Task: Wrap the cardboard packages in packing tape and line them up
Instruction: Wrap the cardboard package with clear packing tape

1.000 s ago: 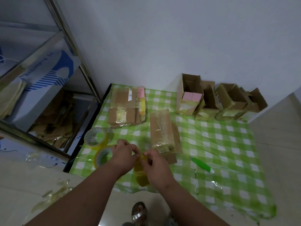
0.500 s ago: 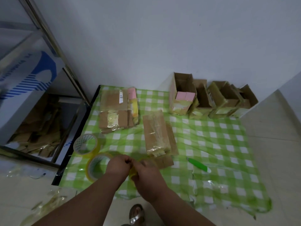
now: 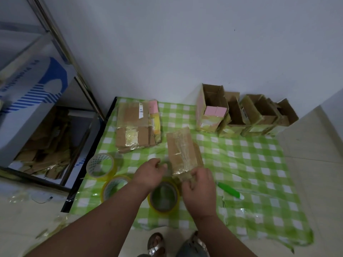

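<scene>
Matt brown cardboard package (image 3: 182, 154) under glossy clear tape at fingertips (image 3: 191, 178); glossy checked plastic sheet (image 3: 241, 164) beneath.

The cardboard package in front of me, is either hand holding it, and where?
The right hand grips the cardboard package at its near end. The left hand is beside that end with curled fingers; whether it pinches clear tape cannot be told.

Looks like a home or small back-room packing spot, worked on the floor: pale floor tiles (image 3: 313, 145), a green checked plastic cloth (image 3: 246, 164) spread against a bare white wall (image 3: 167, 43), a metal shelf rack (image 3: 61, 45) holding a box of cardboard scraps (image 3: 42, 145), and the person's sandalled foot (image 3: 156, 243).
</scene>
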Motion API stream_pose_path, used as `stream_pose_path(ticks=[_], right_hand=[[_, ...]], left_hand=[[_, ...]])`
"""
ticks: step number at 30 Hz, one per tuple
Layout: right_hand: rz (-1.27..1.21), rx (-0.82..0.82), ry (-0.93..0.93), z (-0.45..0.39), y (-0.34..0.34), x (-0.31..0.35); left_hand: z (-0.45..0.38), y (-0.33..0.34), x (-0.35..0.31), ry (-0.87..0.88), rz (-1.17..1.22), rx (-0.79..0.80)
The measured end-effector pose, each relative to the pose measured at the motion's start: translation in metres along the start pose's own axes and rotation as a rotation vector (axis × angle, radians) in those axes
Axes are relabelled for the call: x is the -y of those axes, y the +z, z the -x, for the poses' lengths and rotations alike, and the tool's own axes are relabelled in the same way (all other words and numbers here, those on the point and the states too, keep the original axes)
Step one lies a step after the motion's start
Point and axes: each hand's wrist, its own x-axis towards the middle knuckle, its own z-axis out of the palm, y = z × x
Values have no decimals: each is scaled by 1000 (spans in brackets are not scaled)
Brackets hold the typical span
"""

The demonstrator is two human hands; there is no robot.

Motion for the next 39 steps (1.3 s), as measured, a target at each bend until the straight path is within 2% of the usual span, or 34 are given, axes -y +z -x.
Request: stream_pose_path(ticks=[2,5,6,10,14,25,30,33,36,39], right_hand=[[73,41,18,-13,-7,-8],[129,357,12,-28,-10,-20],[166,417,-24,-32,-10,-24],[253,444,-128,-48,-13,-35],[295,538,-167,-61,-21,-47],[304,744,-294,-93,-36,-63],[291,796,-244,-99,-38,-63],[91,788,-146,-106,-43,-64],[-87,668,17,-111,-43,-66],[-26,525,30,-120,-32,-62]], left_hand=[[1,6,-8,44,23,96],[-2,18,-13,113,-111,109],[-3,21,-13,123,-155,87],[-8,25,-15,221,-353,38],[-17,28,-25,308,-561,57],[-22,35,-29,306,-473,101],[-18,38,-25,280,-468,94],[-17,37,-31,251,-443,108],[-27,22,-45,129,-328,211],[-39,11,-61,17,-100,139]])
